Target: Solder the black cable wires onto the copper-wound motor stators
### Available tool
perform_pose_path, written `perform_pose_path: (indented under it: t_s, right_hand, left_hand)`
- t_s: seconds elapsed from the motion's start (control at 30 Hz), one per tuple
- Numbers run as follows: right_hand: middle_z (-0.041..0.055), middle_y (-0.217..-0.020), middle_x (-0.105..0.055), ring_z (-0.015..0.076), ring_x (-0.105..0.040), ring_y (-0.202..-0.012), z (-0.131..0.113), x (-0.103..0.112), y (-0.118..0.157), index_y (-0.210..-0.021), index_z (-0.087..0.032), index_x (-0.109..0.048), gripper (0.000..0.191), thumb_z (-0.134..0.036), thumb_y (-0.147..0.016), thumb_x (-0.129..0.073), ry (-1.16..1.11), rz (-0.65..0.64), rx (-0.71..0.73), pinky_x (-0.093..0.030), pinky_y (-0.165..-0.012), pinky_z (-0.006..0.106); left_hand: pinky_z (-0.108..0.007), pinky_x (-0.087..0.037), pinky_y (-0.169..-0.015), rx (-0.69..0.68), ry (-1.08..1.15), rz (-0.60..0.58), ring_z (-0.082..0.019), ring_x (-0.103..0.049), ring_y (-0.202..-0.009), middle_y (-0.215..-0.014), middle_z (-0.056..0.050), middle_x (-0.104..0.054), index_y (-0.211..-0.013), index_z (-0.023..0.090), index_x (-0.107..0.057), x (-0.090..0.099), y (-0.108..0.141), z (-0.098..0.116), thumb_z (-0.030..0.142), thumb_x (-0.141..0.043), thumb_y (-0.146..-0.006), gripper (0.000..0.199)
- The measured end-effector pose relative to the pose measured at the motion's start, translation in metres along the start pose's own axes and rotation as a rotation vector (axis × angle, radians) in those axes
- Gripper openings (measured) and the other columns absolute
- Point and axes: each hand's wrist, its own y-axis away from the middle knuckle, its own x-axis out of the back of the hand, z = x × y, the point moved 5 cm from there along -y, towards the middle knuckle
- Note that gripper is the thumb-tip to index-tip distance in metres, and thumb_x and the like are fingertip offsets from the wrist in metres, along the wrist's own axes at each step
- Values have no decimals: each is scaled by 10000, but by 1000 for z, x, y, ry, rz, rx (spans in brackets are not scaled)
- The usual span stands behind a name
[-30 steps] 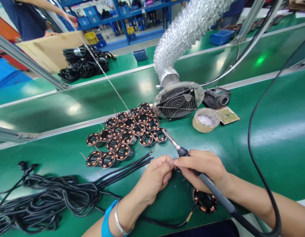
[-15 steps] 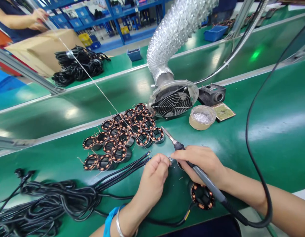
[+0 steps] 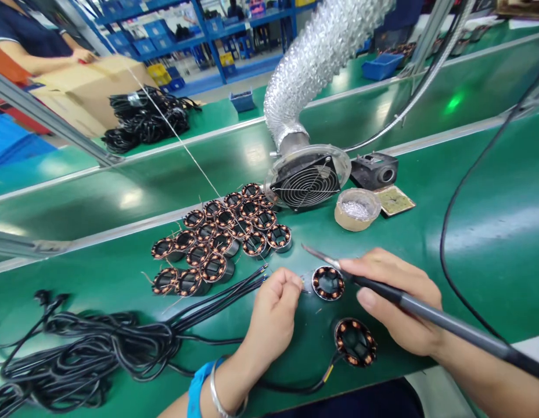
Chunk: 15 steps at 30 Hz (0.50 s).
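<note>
My right hand (image 3: pixel 400 299) grips a soldering iron (image 3: pixel 404 301), its bare tip pointing left above the bench. My left hand (image 3: pixel 278 302) is closed in a pinch on thin wire ends (image 3: pixel 302 283) of a black cable. Just right of those wires lies a copper-wound motor stator (image 3: pixel 328 283), under the iron's tip side. A second stator (image 3: pixel 355 342) sits nearer me, with a cable (image 3: pixel 315 388) running from it. Several black cables (image 3: pixel 221 299) with stripped ends reach toward my left hand. Beyond them stand several more stators (image 3: pixel 217 238) in a cluster.
A round fume-extractor fan (image 3: pixel 308 184) on a silver duct (image 3: pixel 291 87) hangs over the bench. Right of it are a tub of solder bits (image 3: pixel 356 210), a tip-cleaning pad (image 3: pixel 395 200) and a black iron holder (image 3: pixel 376 170). Coiled cables (image 3: pixel 86 348) lie at left. A co-worker (image 3: pixel 38 40) stands behind a carton.
My right hand has drawn back to the right with the soldering iron, uncovering the stator beside the wires. My left hand stays pinched. The co-worker's hand has lowered onto the carton.
</note>
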Motion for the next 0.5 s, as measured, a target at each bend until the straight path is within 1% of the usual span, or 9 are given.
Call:
perform_pose_path:
  t_s: [0.07,0.17,0.3,0.5]
  right_hand:
    - [21,-832,-678,139,-587,-655,5,5,6,-1110,-230,-676,281,-166,-865,-555,-57,39,-39,-474,-571,264]
    - [26,-854,-698,156,-621,-691,15,7,11,-1011,-229,-687,198,-193,-852,-575,-119,84,-113,-492,-584,260]
    - [32,-839,-698,170,-641,-701,21,4,11,-981,-223,-680,157,-216,-859,-581,-155,83,-164,-515,-594,260]
    - [25,-815,-688,161,-628,-673,18,3,11,-972,-225,-674,160,-204,-848,-575,-153,87,-148,-503,-578,254]
  left_hand:
    - [-188,-197,-446,4,-7,-3,-78,-232,-472,-532,89,-288,-752,183,-493,0,1,0,388,-501,-895,250]
    - [-191,-194,-446,14,-18,2,-80,-214,-467,-523,95,-268,-756,186,-491,-1,3,1,406,-506,-894,259]
    - [-195,-192,-447,23,-23,1,-83,-206,-466,-517,96,-258,-750,190,-486,-1,3,2,426,-514,-891,277]
    - [-201,-194,-451,-1,-43,1,-87,-214,-474,-532,89,-273,-753,194,-483,-1,4,2,419,-496,-906,273]
